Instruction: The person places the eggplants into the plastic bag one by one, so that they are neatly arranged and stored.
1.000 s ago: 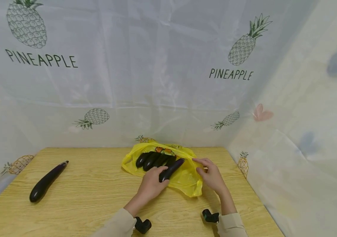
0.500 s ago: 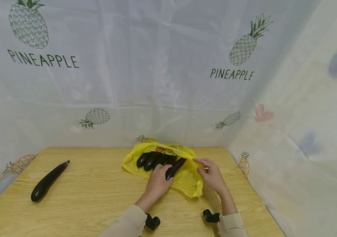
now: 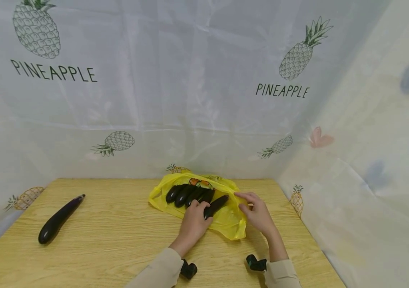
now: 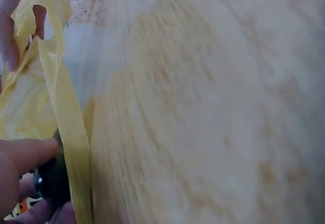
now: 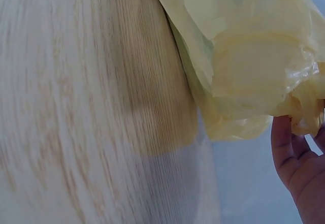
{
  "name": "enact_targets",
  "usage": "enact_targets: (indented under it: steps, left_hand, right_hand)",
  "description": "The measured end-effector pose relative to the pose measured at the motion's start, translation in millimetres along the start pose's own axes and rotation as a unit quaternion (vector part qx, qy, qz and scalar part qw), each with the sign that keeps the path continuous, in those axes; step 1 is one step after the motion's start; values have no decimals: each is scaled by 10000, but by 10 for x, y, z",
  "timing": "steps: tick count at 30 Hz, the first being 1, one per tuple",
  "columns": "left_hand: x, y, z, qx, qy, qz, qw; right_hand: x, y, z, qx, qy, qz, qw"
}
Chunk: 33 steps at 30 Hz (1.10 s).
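A yellow plastic bag (image 3: 227, 222) lies with its mouth towards me, several dark eggplants (image 3: 182, 196) side by side inside. My left hand (image 3: 194, 222) reaches in at the mouth and grips the lower end of an eggplant (image 3: 216, 207) to the right of that row. In the left wrist view the thumb (image 4: 30, 155) presses on this dark eggplant (image 4: 53, 183), partly behind the bag's edge. On the right side, my right hand (image 3: 258, 212) pinches the bag's rim and keeps it raised; the right wrist view shows the crumpled plastic (image 5: 304, 107) between its fingers.
One more eggplant (image 3: 60, 220) lies apart on the left of the wooden table (image 3: 118, 240). Behind the bag hangs a pale curtain (image 3: 190, 100) printed with pineapples; another sheet closes the right side.
My left hand has moved right and slightly forward, carrying its eggplant further into the bag, and the eggplant lies lower now. The right hand has stayed at the rim.
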State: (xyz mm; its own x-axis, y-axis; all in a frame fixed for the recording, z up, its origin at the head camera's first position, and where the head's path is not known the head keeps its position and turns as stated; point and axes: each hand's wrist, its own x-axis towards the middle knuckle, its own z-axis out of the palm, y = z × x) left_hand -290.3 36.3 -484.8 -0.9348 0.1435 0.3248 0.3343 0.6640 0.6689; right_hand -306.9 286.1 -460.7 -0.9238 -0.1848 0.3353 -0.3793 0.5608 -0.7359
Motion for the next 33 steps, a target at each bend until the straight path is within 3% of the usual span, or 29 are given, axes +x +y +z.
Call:
enact_targets:
  steps: [8, 16, 33]
  left_hand:
    - [-5, -23, 13, 26, -186, -105, 9998]
    - [3, -4, 41, -155, 37, -34, 9999]
    - [78, 11, 142, -26, 250, -139, 9996]
  right_hand:
    - [-6, 20, -1, -54, 10, 25, 10000]
    - [-3, -19, -15, -13, 28, -2, 10000]
    - [4, -53, -7, -91, 25, -90, 9999]
